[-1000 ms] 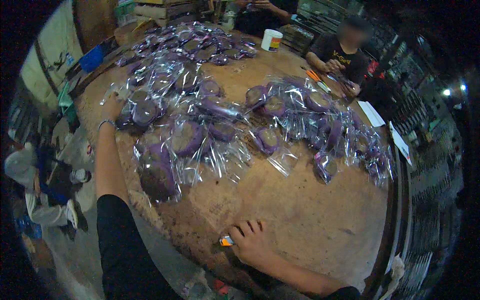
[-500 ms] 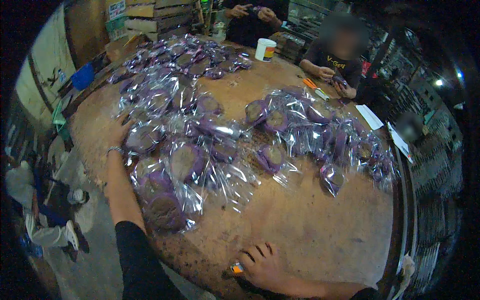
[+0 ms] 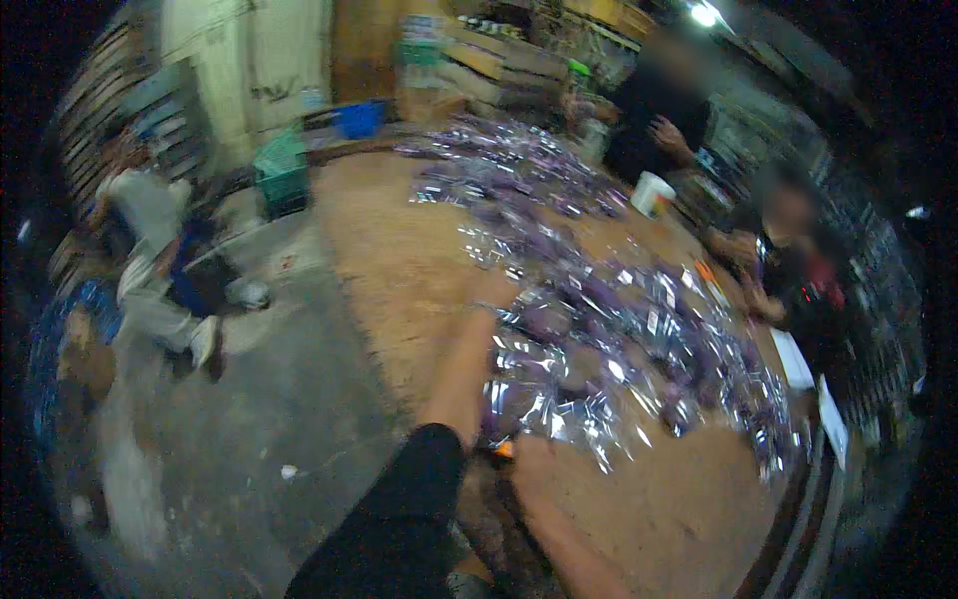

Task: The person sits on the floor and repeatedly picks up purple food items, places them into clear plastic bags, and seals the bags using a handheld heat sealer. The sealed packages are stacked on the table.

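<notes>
Many clear plastic packages (image 3: 549,319) cover the table, with rounded brown and purple contents inside. My left hand (image 3: 489,290) reaches to the left edge of the pile, close to the packages; motion blur hides its fingers. My right hand (image 3: 531,454) is low at the table's near edge, beside the nearest packages. A small orange object (image 3: 502,449) shows at its left side. Whether the fingers hold that object cannot be made out, as they are smeared.
The wooden table (image 3: 374,250) has a concrete floor (image 3: 289,419) on its left. A white bucket (image 3: 652,195) and white papers (image 3: 791,357) lie along the right side, near two people. Another person (image 3: 160,250) sits at far left, near a green crate (image 3: 282,188).
My view has swung left, showing more floor. My right hand has gone from bare tabletop to the packages at the near edge, with the orange object staying beside it. My left hand remains by the pile.
</notes>
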The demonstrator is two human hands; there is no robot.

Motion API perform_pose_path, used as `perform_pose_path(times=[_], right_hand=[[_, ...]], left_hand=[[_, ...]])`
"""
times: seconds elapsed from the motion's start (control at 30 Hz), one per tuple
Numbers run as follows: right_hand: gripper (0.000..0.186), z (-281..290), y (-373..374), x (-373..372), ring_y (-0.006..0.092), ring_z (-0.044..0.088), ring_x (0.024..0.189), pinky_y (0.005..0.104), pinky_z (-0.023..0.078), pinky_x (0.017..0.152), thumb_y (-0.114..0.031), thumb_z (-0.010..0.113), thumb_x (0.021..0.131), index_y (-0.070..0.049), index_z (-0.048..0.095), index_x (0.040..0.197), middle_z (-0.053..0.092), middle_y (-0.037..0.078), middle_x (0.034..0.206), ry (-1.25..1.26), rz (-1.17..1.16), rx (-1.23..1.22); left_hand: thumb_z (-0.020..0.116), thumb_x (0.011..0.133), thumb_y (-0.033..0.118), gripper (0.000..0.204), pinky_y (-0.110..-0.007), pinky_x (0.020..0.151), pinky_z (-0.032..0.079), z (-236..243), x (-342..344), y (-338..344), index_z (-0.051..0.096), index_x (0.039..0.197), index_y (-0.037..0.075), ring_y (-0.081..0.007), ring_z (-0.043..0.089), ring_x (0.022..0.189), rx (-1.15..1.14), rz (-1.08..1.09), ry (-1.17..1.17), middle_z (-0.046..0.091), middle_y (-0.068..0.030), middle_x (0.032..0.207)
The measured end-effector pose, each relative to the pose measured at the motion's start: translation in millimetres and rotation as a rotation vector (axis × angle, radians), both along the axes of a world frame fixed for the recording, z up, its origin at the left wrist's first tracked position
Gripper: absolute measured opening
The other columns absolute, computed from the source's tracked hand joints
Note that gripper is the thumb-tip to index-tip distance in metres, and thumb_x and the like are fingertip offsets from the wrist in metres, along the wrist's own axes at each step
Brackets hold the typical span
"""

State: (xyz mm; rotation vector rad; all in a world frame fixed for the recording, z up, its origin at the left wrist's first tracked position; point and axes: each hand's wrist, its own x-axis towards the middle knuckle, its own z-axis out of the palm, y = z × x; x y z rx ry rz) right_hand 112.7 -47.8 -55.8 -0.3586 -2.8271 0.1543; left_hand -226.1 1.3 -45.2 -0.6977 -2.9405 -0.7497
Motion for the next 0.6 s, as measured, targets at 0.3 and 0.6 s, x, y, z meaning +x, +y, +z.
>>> perform_pose_path(times=[0.3,0.6], right_hand=[[0.099,16.8,-17.5,69.3,0.0406,0.042,0.118,0.0506,0.041,0.091,-0.036,0.077,0.061,-0.015,0.022,0.141,0.042,0.024,0.129,-0.024,-0.049,-0.382],[0.082,42.9,-9.0,163.0,0.0415,0.045,0.11,0.0478,0.039,0.091,-0.027,0.069,0.067,-0.006,0.03,0.136,0.043,0.024,0.122,0.114,-0.323,-0.325]], left_hand=[[0.059,0.073,0.047,0.067,-0.047,0.099,0.036,7.1,117.5,-17.9,0.048,0.127,0.01,-0.041,0.047,0.114,0.16,-0.013,0.037,0.043,-0.0161,0.134],[0.062,0.071,0.041,0.071,-0.051,0.109,0.015,13.0,266.9,35.4,0.047,0.124,-0.004,-0.0378,0.038,0.122,0.306,0.087,0.017,0.04,-0.0165,0.134]])
